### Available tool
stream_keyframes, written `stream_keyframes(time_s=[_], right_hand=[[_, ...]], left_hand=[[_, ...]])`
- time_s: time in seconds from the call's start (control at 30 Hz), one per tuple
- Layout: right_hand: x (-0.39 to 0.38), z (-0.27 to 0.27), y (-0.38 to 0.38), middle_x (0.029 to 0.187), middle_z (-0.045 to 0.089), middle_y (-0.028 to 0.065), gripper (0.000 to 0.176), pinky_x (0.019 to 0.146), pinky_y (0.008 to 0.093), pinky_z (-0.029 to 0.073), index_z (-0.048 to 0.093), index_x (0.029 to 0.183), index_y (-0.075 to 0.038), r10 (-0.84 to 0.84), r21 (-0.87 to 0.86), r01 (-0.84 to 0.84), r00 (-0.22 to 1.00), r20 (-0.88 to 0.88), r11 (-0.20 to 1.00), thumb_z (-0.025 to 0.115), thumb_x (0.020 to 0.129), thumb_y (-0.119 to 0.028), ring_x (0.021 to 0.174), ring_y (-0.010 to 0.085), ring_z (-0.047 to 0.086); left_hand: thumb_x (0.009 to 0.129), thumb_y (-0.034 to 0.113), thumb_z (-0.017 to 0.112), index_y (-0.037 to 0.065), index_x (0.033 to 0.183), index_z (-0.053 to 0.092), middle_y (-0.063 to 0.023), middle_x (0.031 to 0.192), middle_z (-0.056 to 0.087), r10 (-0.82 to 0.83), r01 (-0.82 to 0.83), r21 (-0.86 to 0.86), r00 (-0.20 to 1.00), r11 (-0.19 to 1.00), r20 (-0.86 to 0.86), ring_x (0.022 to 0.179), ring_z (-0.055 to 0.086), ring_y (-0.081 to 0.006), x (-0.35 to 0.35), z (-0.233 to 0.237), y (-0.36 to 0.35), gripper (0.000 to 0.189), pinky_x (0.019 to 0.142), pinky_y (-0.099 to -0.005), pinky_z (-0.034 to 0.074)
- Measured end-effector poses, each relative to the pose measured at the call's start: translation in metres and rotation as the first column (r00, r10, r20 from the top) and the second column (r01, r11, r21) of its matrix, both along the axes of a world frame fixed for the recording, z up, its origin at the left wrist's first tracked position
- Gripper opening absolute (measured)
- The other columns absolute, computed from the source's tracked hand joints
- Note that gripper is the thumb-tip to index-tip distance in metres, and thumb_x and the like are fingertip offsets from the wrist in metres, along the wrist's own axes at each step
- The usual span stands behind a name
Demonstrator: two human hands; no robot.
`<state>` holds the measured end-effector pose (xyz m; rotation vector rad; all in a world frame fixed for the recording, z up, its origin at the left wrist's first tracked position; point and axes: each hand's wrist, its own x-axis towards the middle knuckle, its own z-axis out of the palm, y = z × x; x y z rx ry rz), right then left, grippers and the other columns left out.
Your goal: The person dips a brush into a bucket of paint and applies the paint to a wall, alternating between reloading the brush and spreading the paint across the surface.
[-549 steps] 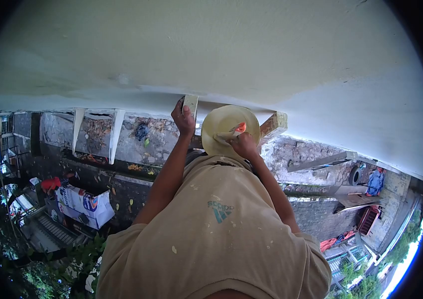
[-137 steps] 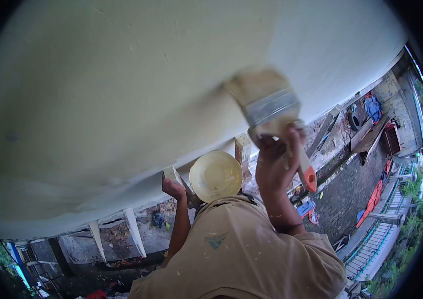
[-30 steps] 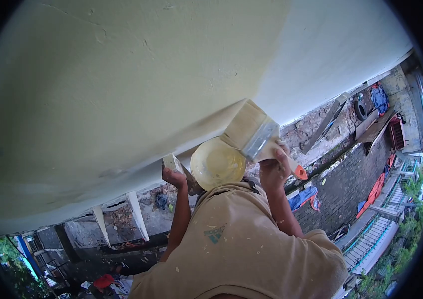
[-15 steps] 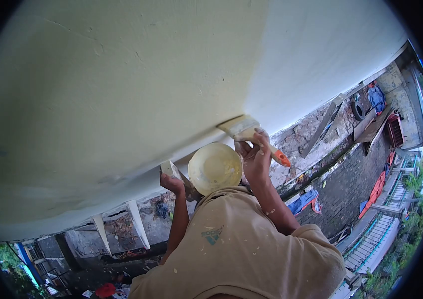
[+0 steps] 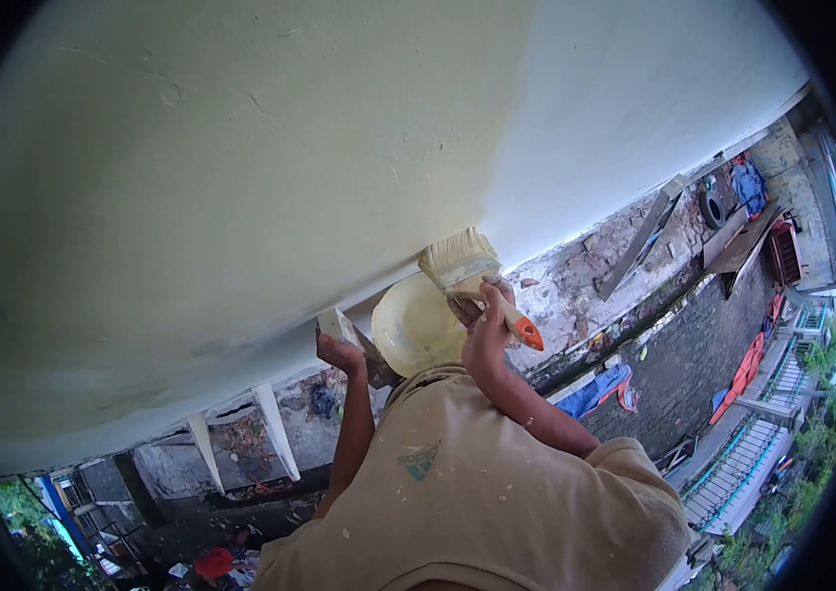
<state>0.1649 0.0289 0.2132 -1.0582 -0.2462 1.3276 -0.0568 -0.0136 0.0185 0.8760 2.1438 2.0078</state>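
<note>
A wide paintbrush (image 5: 467,264) with an orange handle tip is gripped in my right hand (image 5: 487,323). Its cream-coated bristles are against the wall (image 5: 320,167), near where a yellowish coat meets a whiter area. Just below and left of the brush, a pale yellow bowl (image 5: 400,330) with paint inside is close to my shirt front; the brush and right hand cover part of its rim. My left hand (image 5: 341,355) is closed around the end of a wooden beam (image 5: 332,323) left of the bowl.
Far below lies a paved alley (image 5: 689,360) with rubble along the wall. A leaning plank (image 5: 643,241), a tyre (image 5: 711,210), a red crate (image 5: 785,254) and blue cloth (image 5: 595,391) are down there. White brackets (image 5: 275,431) jut out at lower left.
The brush and right hand have shifted slightly left and down, now overlapping the bowl's upper right. The bristles are bent and spread on the wall. My left hand stays on the beam.
</note>
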Motion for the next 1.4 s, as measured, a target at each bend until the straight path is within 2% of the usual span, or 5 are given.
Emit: stream_keyframes(time_s=[0.3,0.57,0.83,1.23,1.4], right_hand=[[0.005,0.020,0.007,0.102,0.051,0.0100,0.021,0.072,0.0354,0.053,0.044,0.103,-0.012,0.034,-0.147,-0.038,0.999,-0.035,0.988,0.049,0.085,-0.019,0.086,0.0248,0.060],[0.019,0.068,-0.001,0.092,0.055,0.0056,0.018,0.070,0.0400,0.054,0.045,0.099,-0.014,0.050,0.281,-0.024,0.995,-0.084,0.959,0.050,0.082,-0.019,0.073,0.0211,0.062],[0.018,0.021,0.011,0.094,0.053,0.0096,0.020,0.068,0.0381,0.053,0.044,0.099,-0.011,0.065,-0.088,-0.064,0.998,0.010,0.994,0.050,0.082,-0.018,0.081,0.0257,0.063],[0.018,0.097,0.006,0.095,0.051,0.0097,0.021,0.064,0.0421,0.056,0.043,0.099,-0.009,-0.024,0.431,0.019,1.000,0.007,0.902,0.048,0.082,-0.019,0.082,0.0252,0.061],[0.017,0.013,-0.006,0.091,0.051,0.0107,0.020,0.064,0.0401,0.056,0.043,0.100,-0.008,0.095,0.042,-0.097,0.994,0.044,0.994,0.048,0.082,-0.017,0.079,0.0238,0.061]], left_hand=[[0.091,0.031,0.030,-0.005,0.075,0.054,-0.0241,0.068,0.054,0.016,-0.021,-0.037,0.991,0.999,-0.134,0.065,0.050,-0.0427,0.002,0.009,0.006,0.046,0.058,-0.0473,0.038],[0.091,0.032,0.028,-0.004,0.071,0.051,-0.0233,0.065,0.051,0.030,-0.042,-0.061,0.981,0.997,-0.193,0.062,0.049,-0.0423,0.006,0.017,0.006,0.047,0.056,-0.0474,0.036],[0.088,0.025,0.030,-0.004,0.074,0.049,-0.0227,0.069,0.051,-0.003,-0.013,-0.060,0.965,0.998,-0.261,0.065,0.048,-0.0438,0.004,0.015,0.005,0.038,0.059,-0.0489,0.036],[0.090,0.028,0.029,-0.004,0.076,0.053,-0.0220,0.072,0.055,0.019,-0.074,-0.183,0.958,0.980,-0.287,0.066,0.050,-0.0425,0.004,0.012,-0.001,0.043,0.059,-0.0468,0.038],[0.089,0.030,0.030,-0.003,0.075,0.055,-0.0213,0.073,0.056,-0.047,-0.055,-0.268,0.933,0.962,-0.357,0.067,0.051,-0.0419,-0.001,0.011,-0.004,0.044,0.059,-0.0444,0.040]])
